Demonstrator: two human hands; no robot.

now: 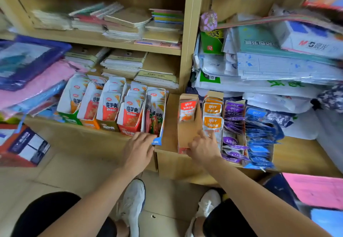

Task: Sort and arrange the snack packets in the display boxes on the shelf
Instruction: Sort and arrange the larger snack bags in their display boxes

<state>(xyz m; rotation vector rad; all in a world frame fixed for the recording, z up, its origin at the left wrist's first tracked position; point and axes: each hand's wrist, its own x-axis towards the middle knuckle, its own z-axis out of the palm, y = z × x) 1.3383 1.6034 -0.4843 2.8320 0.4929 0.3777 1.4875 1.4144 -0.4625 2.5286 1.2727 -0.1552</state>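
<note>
1. I see the left hand [139, 148] at the front end of the blue-fronted display box [157, 121], fingers loosely curled against its lower front edge; it touches the box, but I cannot tell whether it truly grips it.
2. That box is the rightmost of a row of five display boxes [104, 110] on the low wooden shelf [78, 134], each packed with upright white-and-red snack packets [130, 112].
3. I see the right hand [203, 146] on the front of the red-labelled display box [187, 131], thumb side against its cardboard wall and fingers spread toward the neighbouring box; whether it clasps the box I cannot tell.
4. The red-labelled box holds a red-and-white packet [187, 111] standing near its back, the front part showing bare cardboard.
5. Just right of it stands a box of orange packets [212, 115], then a box of purple packets [234, 125], then a box of blue packets [259, 138], the last two loosely heaped and spilling forward.
6. A gap of bare shelf separates the two groups of boxes, between my hands.
7. Stacked notebooks [126, 21] and paper pads [130, 62] fill the shelves above; bagged stationery [269, 66] is piled behind the right boxes.
8. White shoes [132, 201] stand on the tiled floor below.
</note>
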